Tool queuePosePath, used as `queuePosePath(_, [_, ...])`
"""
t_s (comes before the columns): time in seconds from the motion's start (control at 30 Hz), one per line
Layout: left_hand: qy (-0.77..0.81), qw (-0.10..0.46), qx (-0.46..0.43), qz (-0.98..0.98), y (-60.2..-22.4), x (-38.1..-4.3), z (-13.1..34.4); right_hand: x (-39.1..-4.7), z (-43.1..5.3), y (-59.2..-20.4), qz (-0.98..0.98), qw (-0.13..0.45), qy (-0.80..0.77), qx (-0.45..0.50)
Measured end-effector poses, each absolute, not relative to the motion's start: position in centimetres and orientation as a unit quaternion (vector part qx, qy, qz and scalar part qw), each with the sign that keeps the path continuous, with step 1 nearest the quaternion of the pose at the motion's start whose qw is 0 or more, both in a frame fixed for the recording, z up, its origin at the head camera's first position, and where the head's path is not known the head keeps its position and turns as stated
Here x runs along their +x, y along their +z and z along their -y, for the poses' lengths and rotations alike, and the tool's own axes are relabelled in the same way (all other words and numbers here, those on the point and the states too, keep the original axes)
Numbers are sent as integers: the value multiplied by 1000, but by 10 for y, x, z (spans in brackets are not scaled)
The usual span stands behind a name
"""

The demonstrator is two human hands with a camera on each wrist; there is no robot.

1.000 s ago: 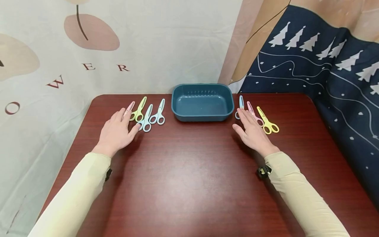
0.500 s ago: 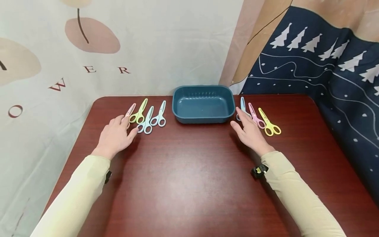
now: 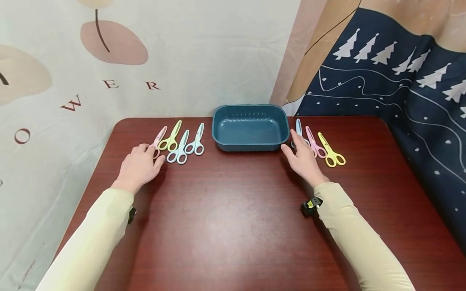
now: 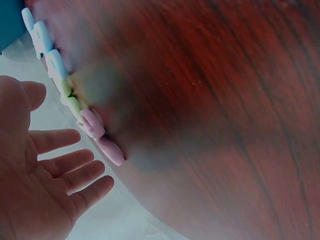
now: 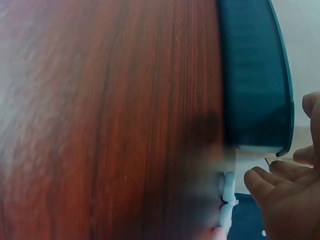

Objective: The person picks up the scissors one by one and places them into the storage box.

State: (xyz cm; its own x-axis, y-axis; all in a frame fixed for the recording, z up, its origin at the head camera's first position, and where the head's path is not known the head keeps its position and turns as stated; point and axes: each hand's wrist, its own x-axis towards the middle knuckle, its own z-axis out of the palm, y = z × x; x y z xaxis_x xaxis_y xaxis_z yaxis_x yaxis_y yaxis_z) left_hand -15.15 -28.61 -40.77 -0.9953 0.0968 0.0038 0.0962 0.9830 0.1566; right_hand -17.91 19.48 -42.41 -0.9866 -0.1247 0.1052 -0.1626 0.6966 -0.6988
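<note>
My left hand (image 3: 138, 167) hovers at the left group of scissors, fingers loosely spread, its fingertips overlapping the handles of the pink scissors (image 3: 159, 136). Beside that pair lie lime green scissors (image 3: 172, 137) and two light blue pairs, the nearer blue scissors (image 3: 180, 147) and the farther blue scissors (image 3: 196, 140). In the left wrist view the left palm shows nothing held. My right hand (image 3: 303, 161) stands with relaxed fingers by the right end of the blue bin (image 3: 250, 147), partly covering another pair of blue scissors (image 3: 298, 126). Pink scissors (image 3: 314, 139) and yellow scissors (image 3: 330, 151) lie right of it.
The bin stands at the back edge of the dark red-brown table (image 3: 225, 210). Behind hangs a pale printed cloth (image 3: 204, 52), with a navy tree-patterned cloth (image 3: 364, 81) at the right.
My left hand has drawn back slightly, uncovering more of the pink scissors. The right hand has shifted left towards the bin, showing more of the right-hand scissors. No scissors have been picked up.
</note>
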Motion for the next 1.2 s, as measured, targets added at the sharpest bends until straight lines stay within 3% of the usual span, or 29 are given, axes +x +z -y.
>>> queuePosePath(0.83, [77, 33, 40, -996, -411, -157, 290, -198, -180, -426, 887, -3, 462, 15])
queuePosePath(1.2, [85, 0, 51, -995, -411, -158, 291, -199, -177, -420, 881, -10, 473, 5])
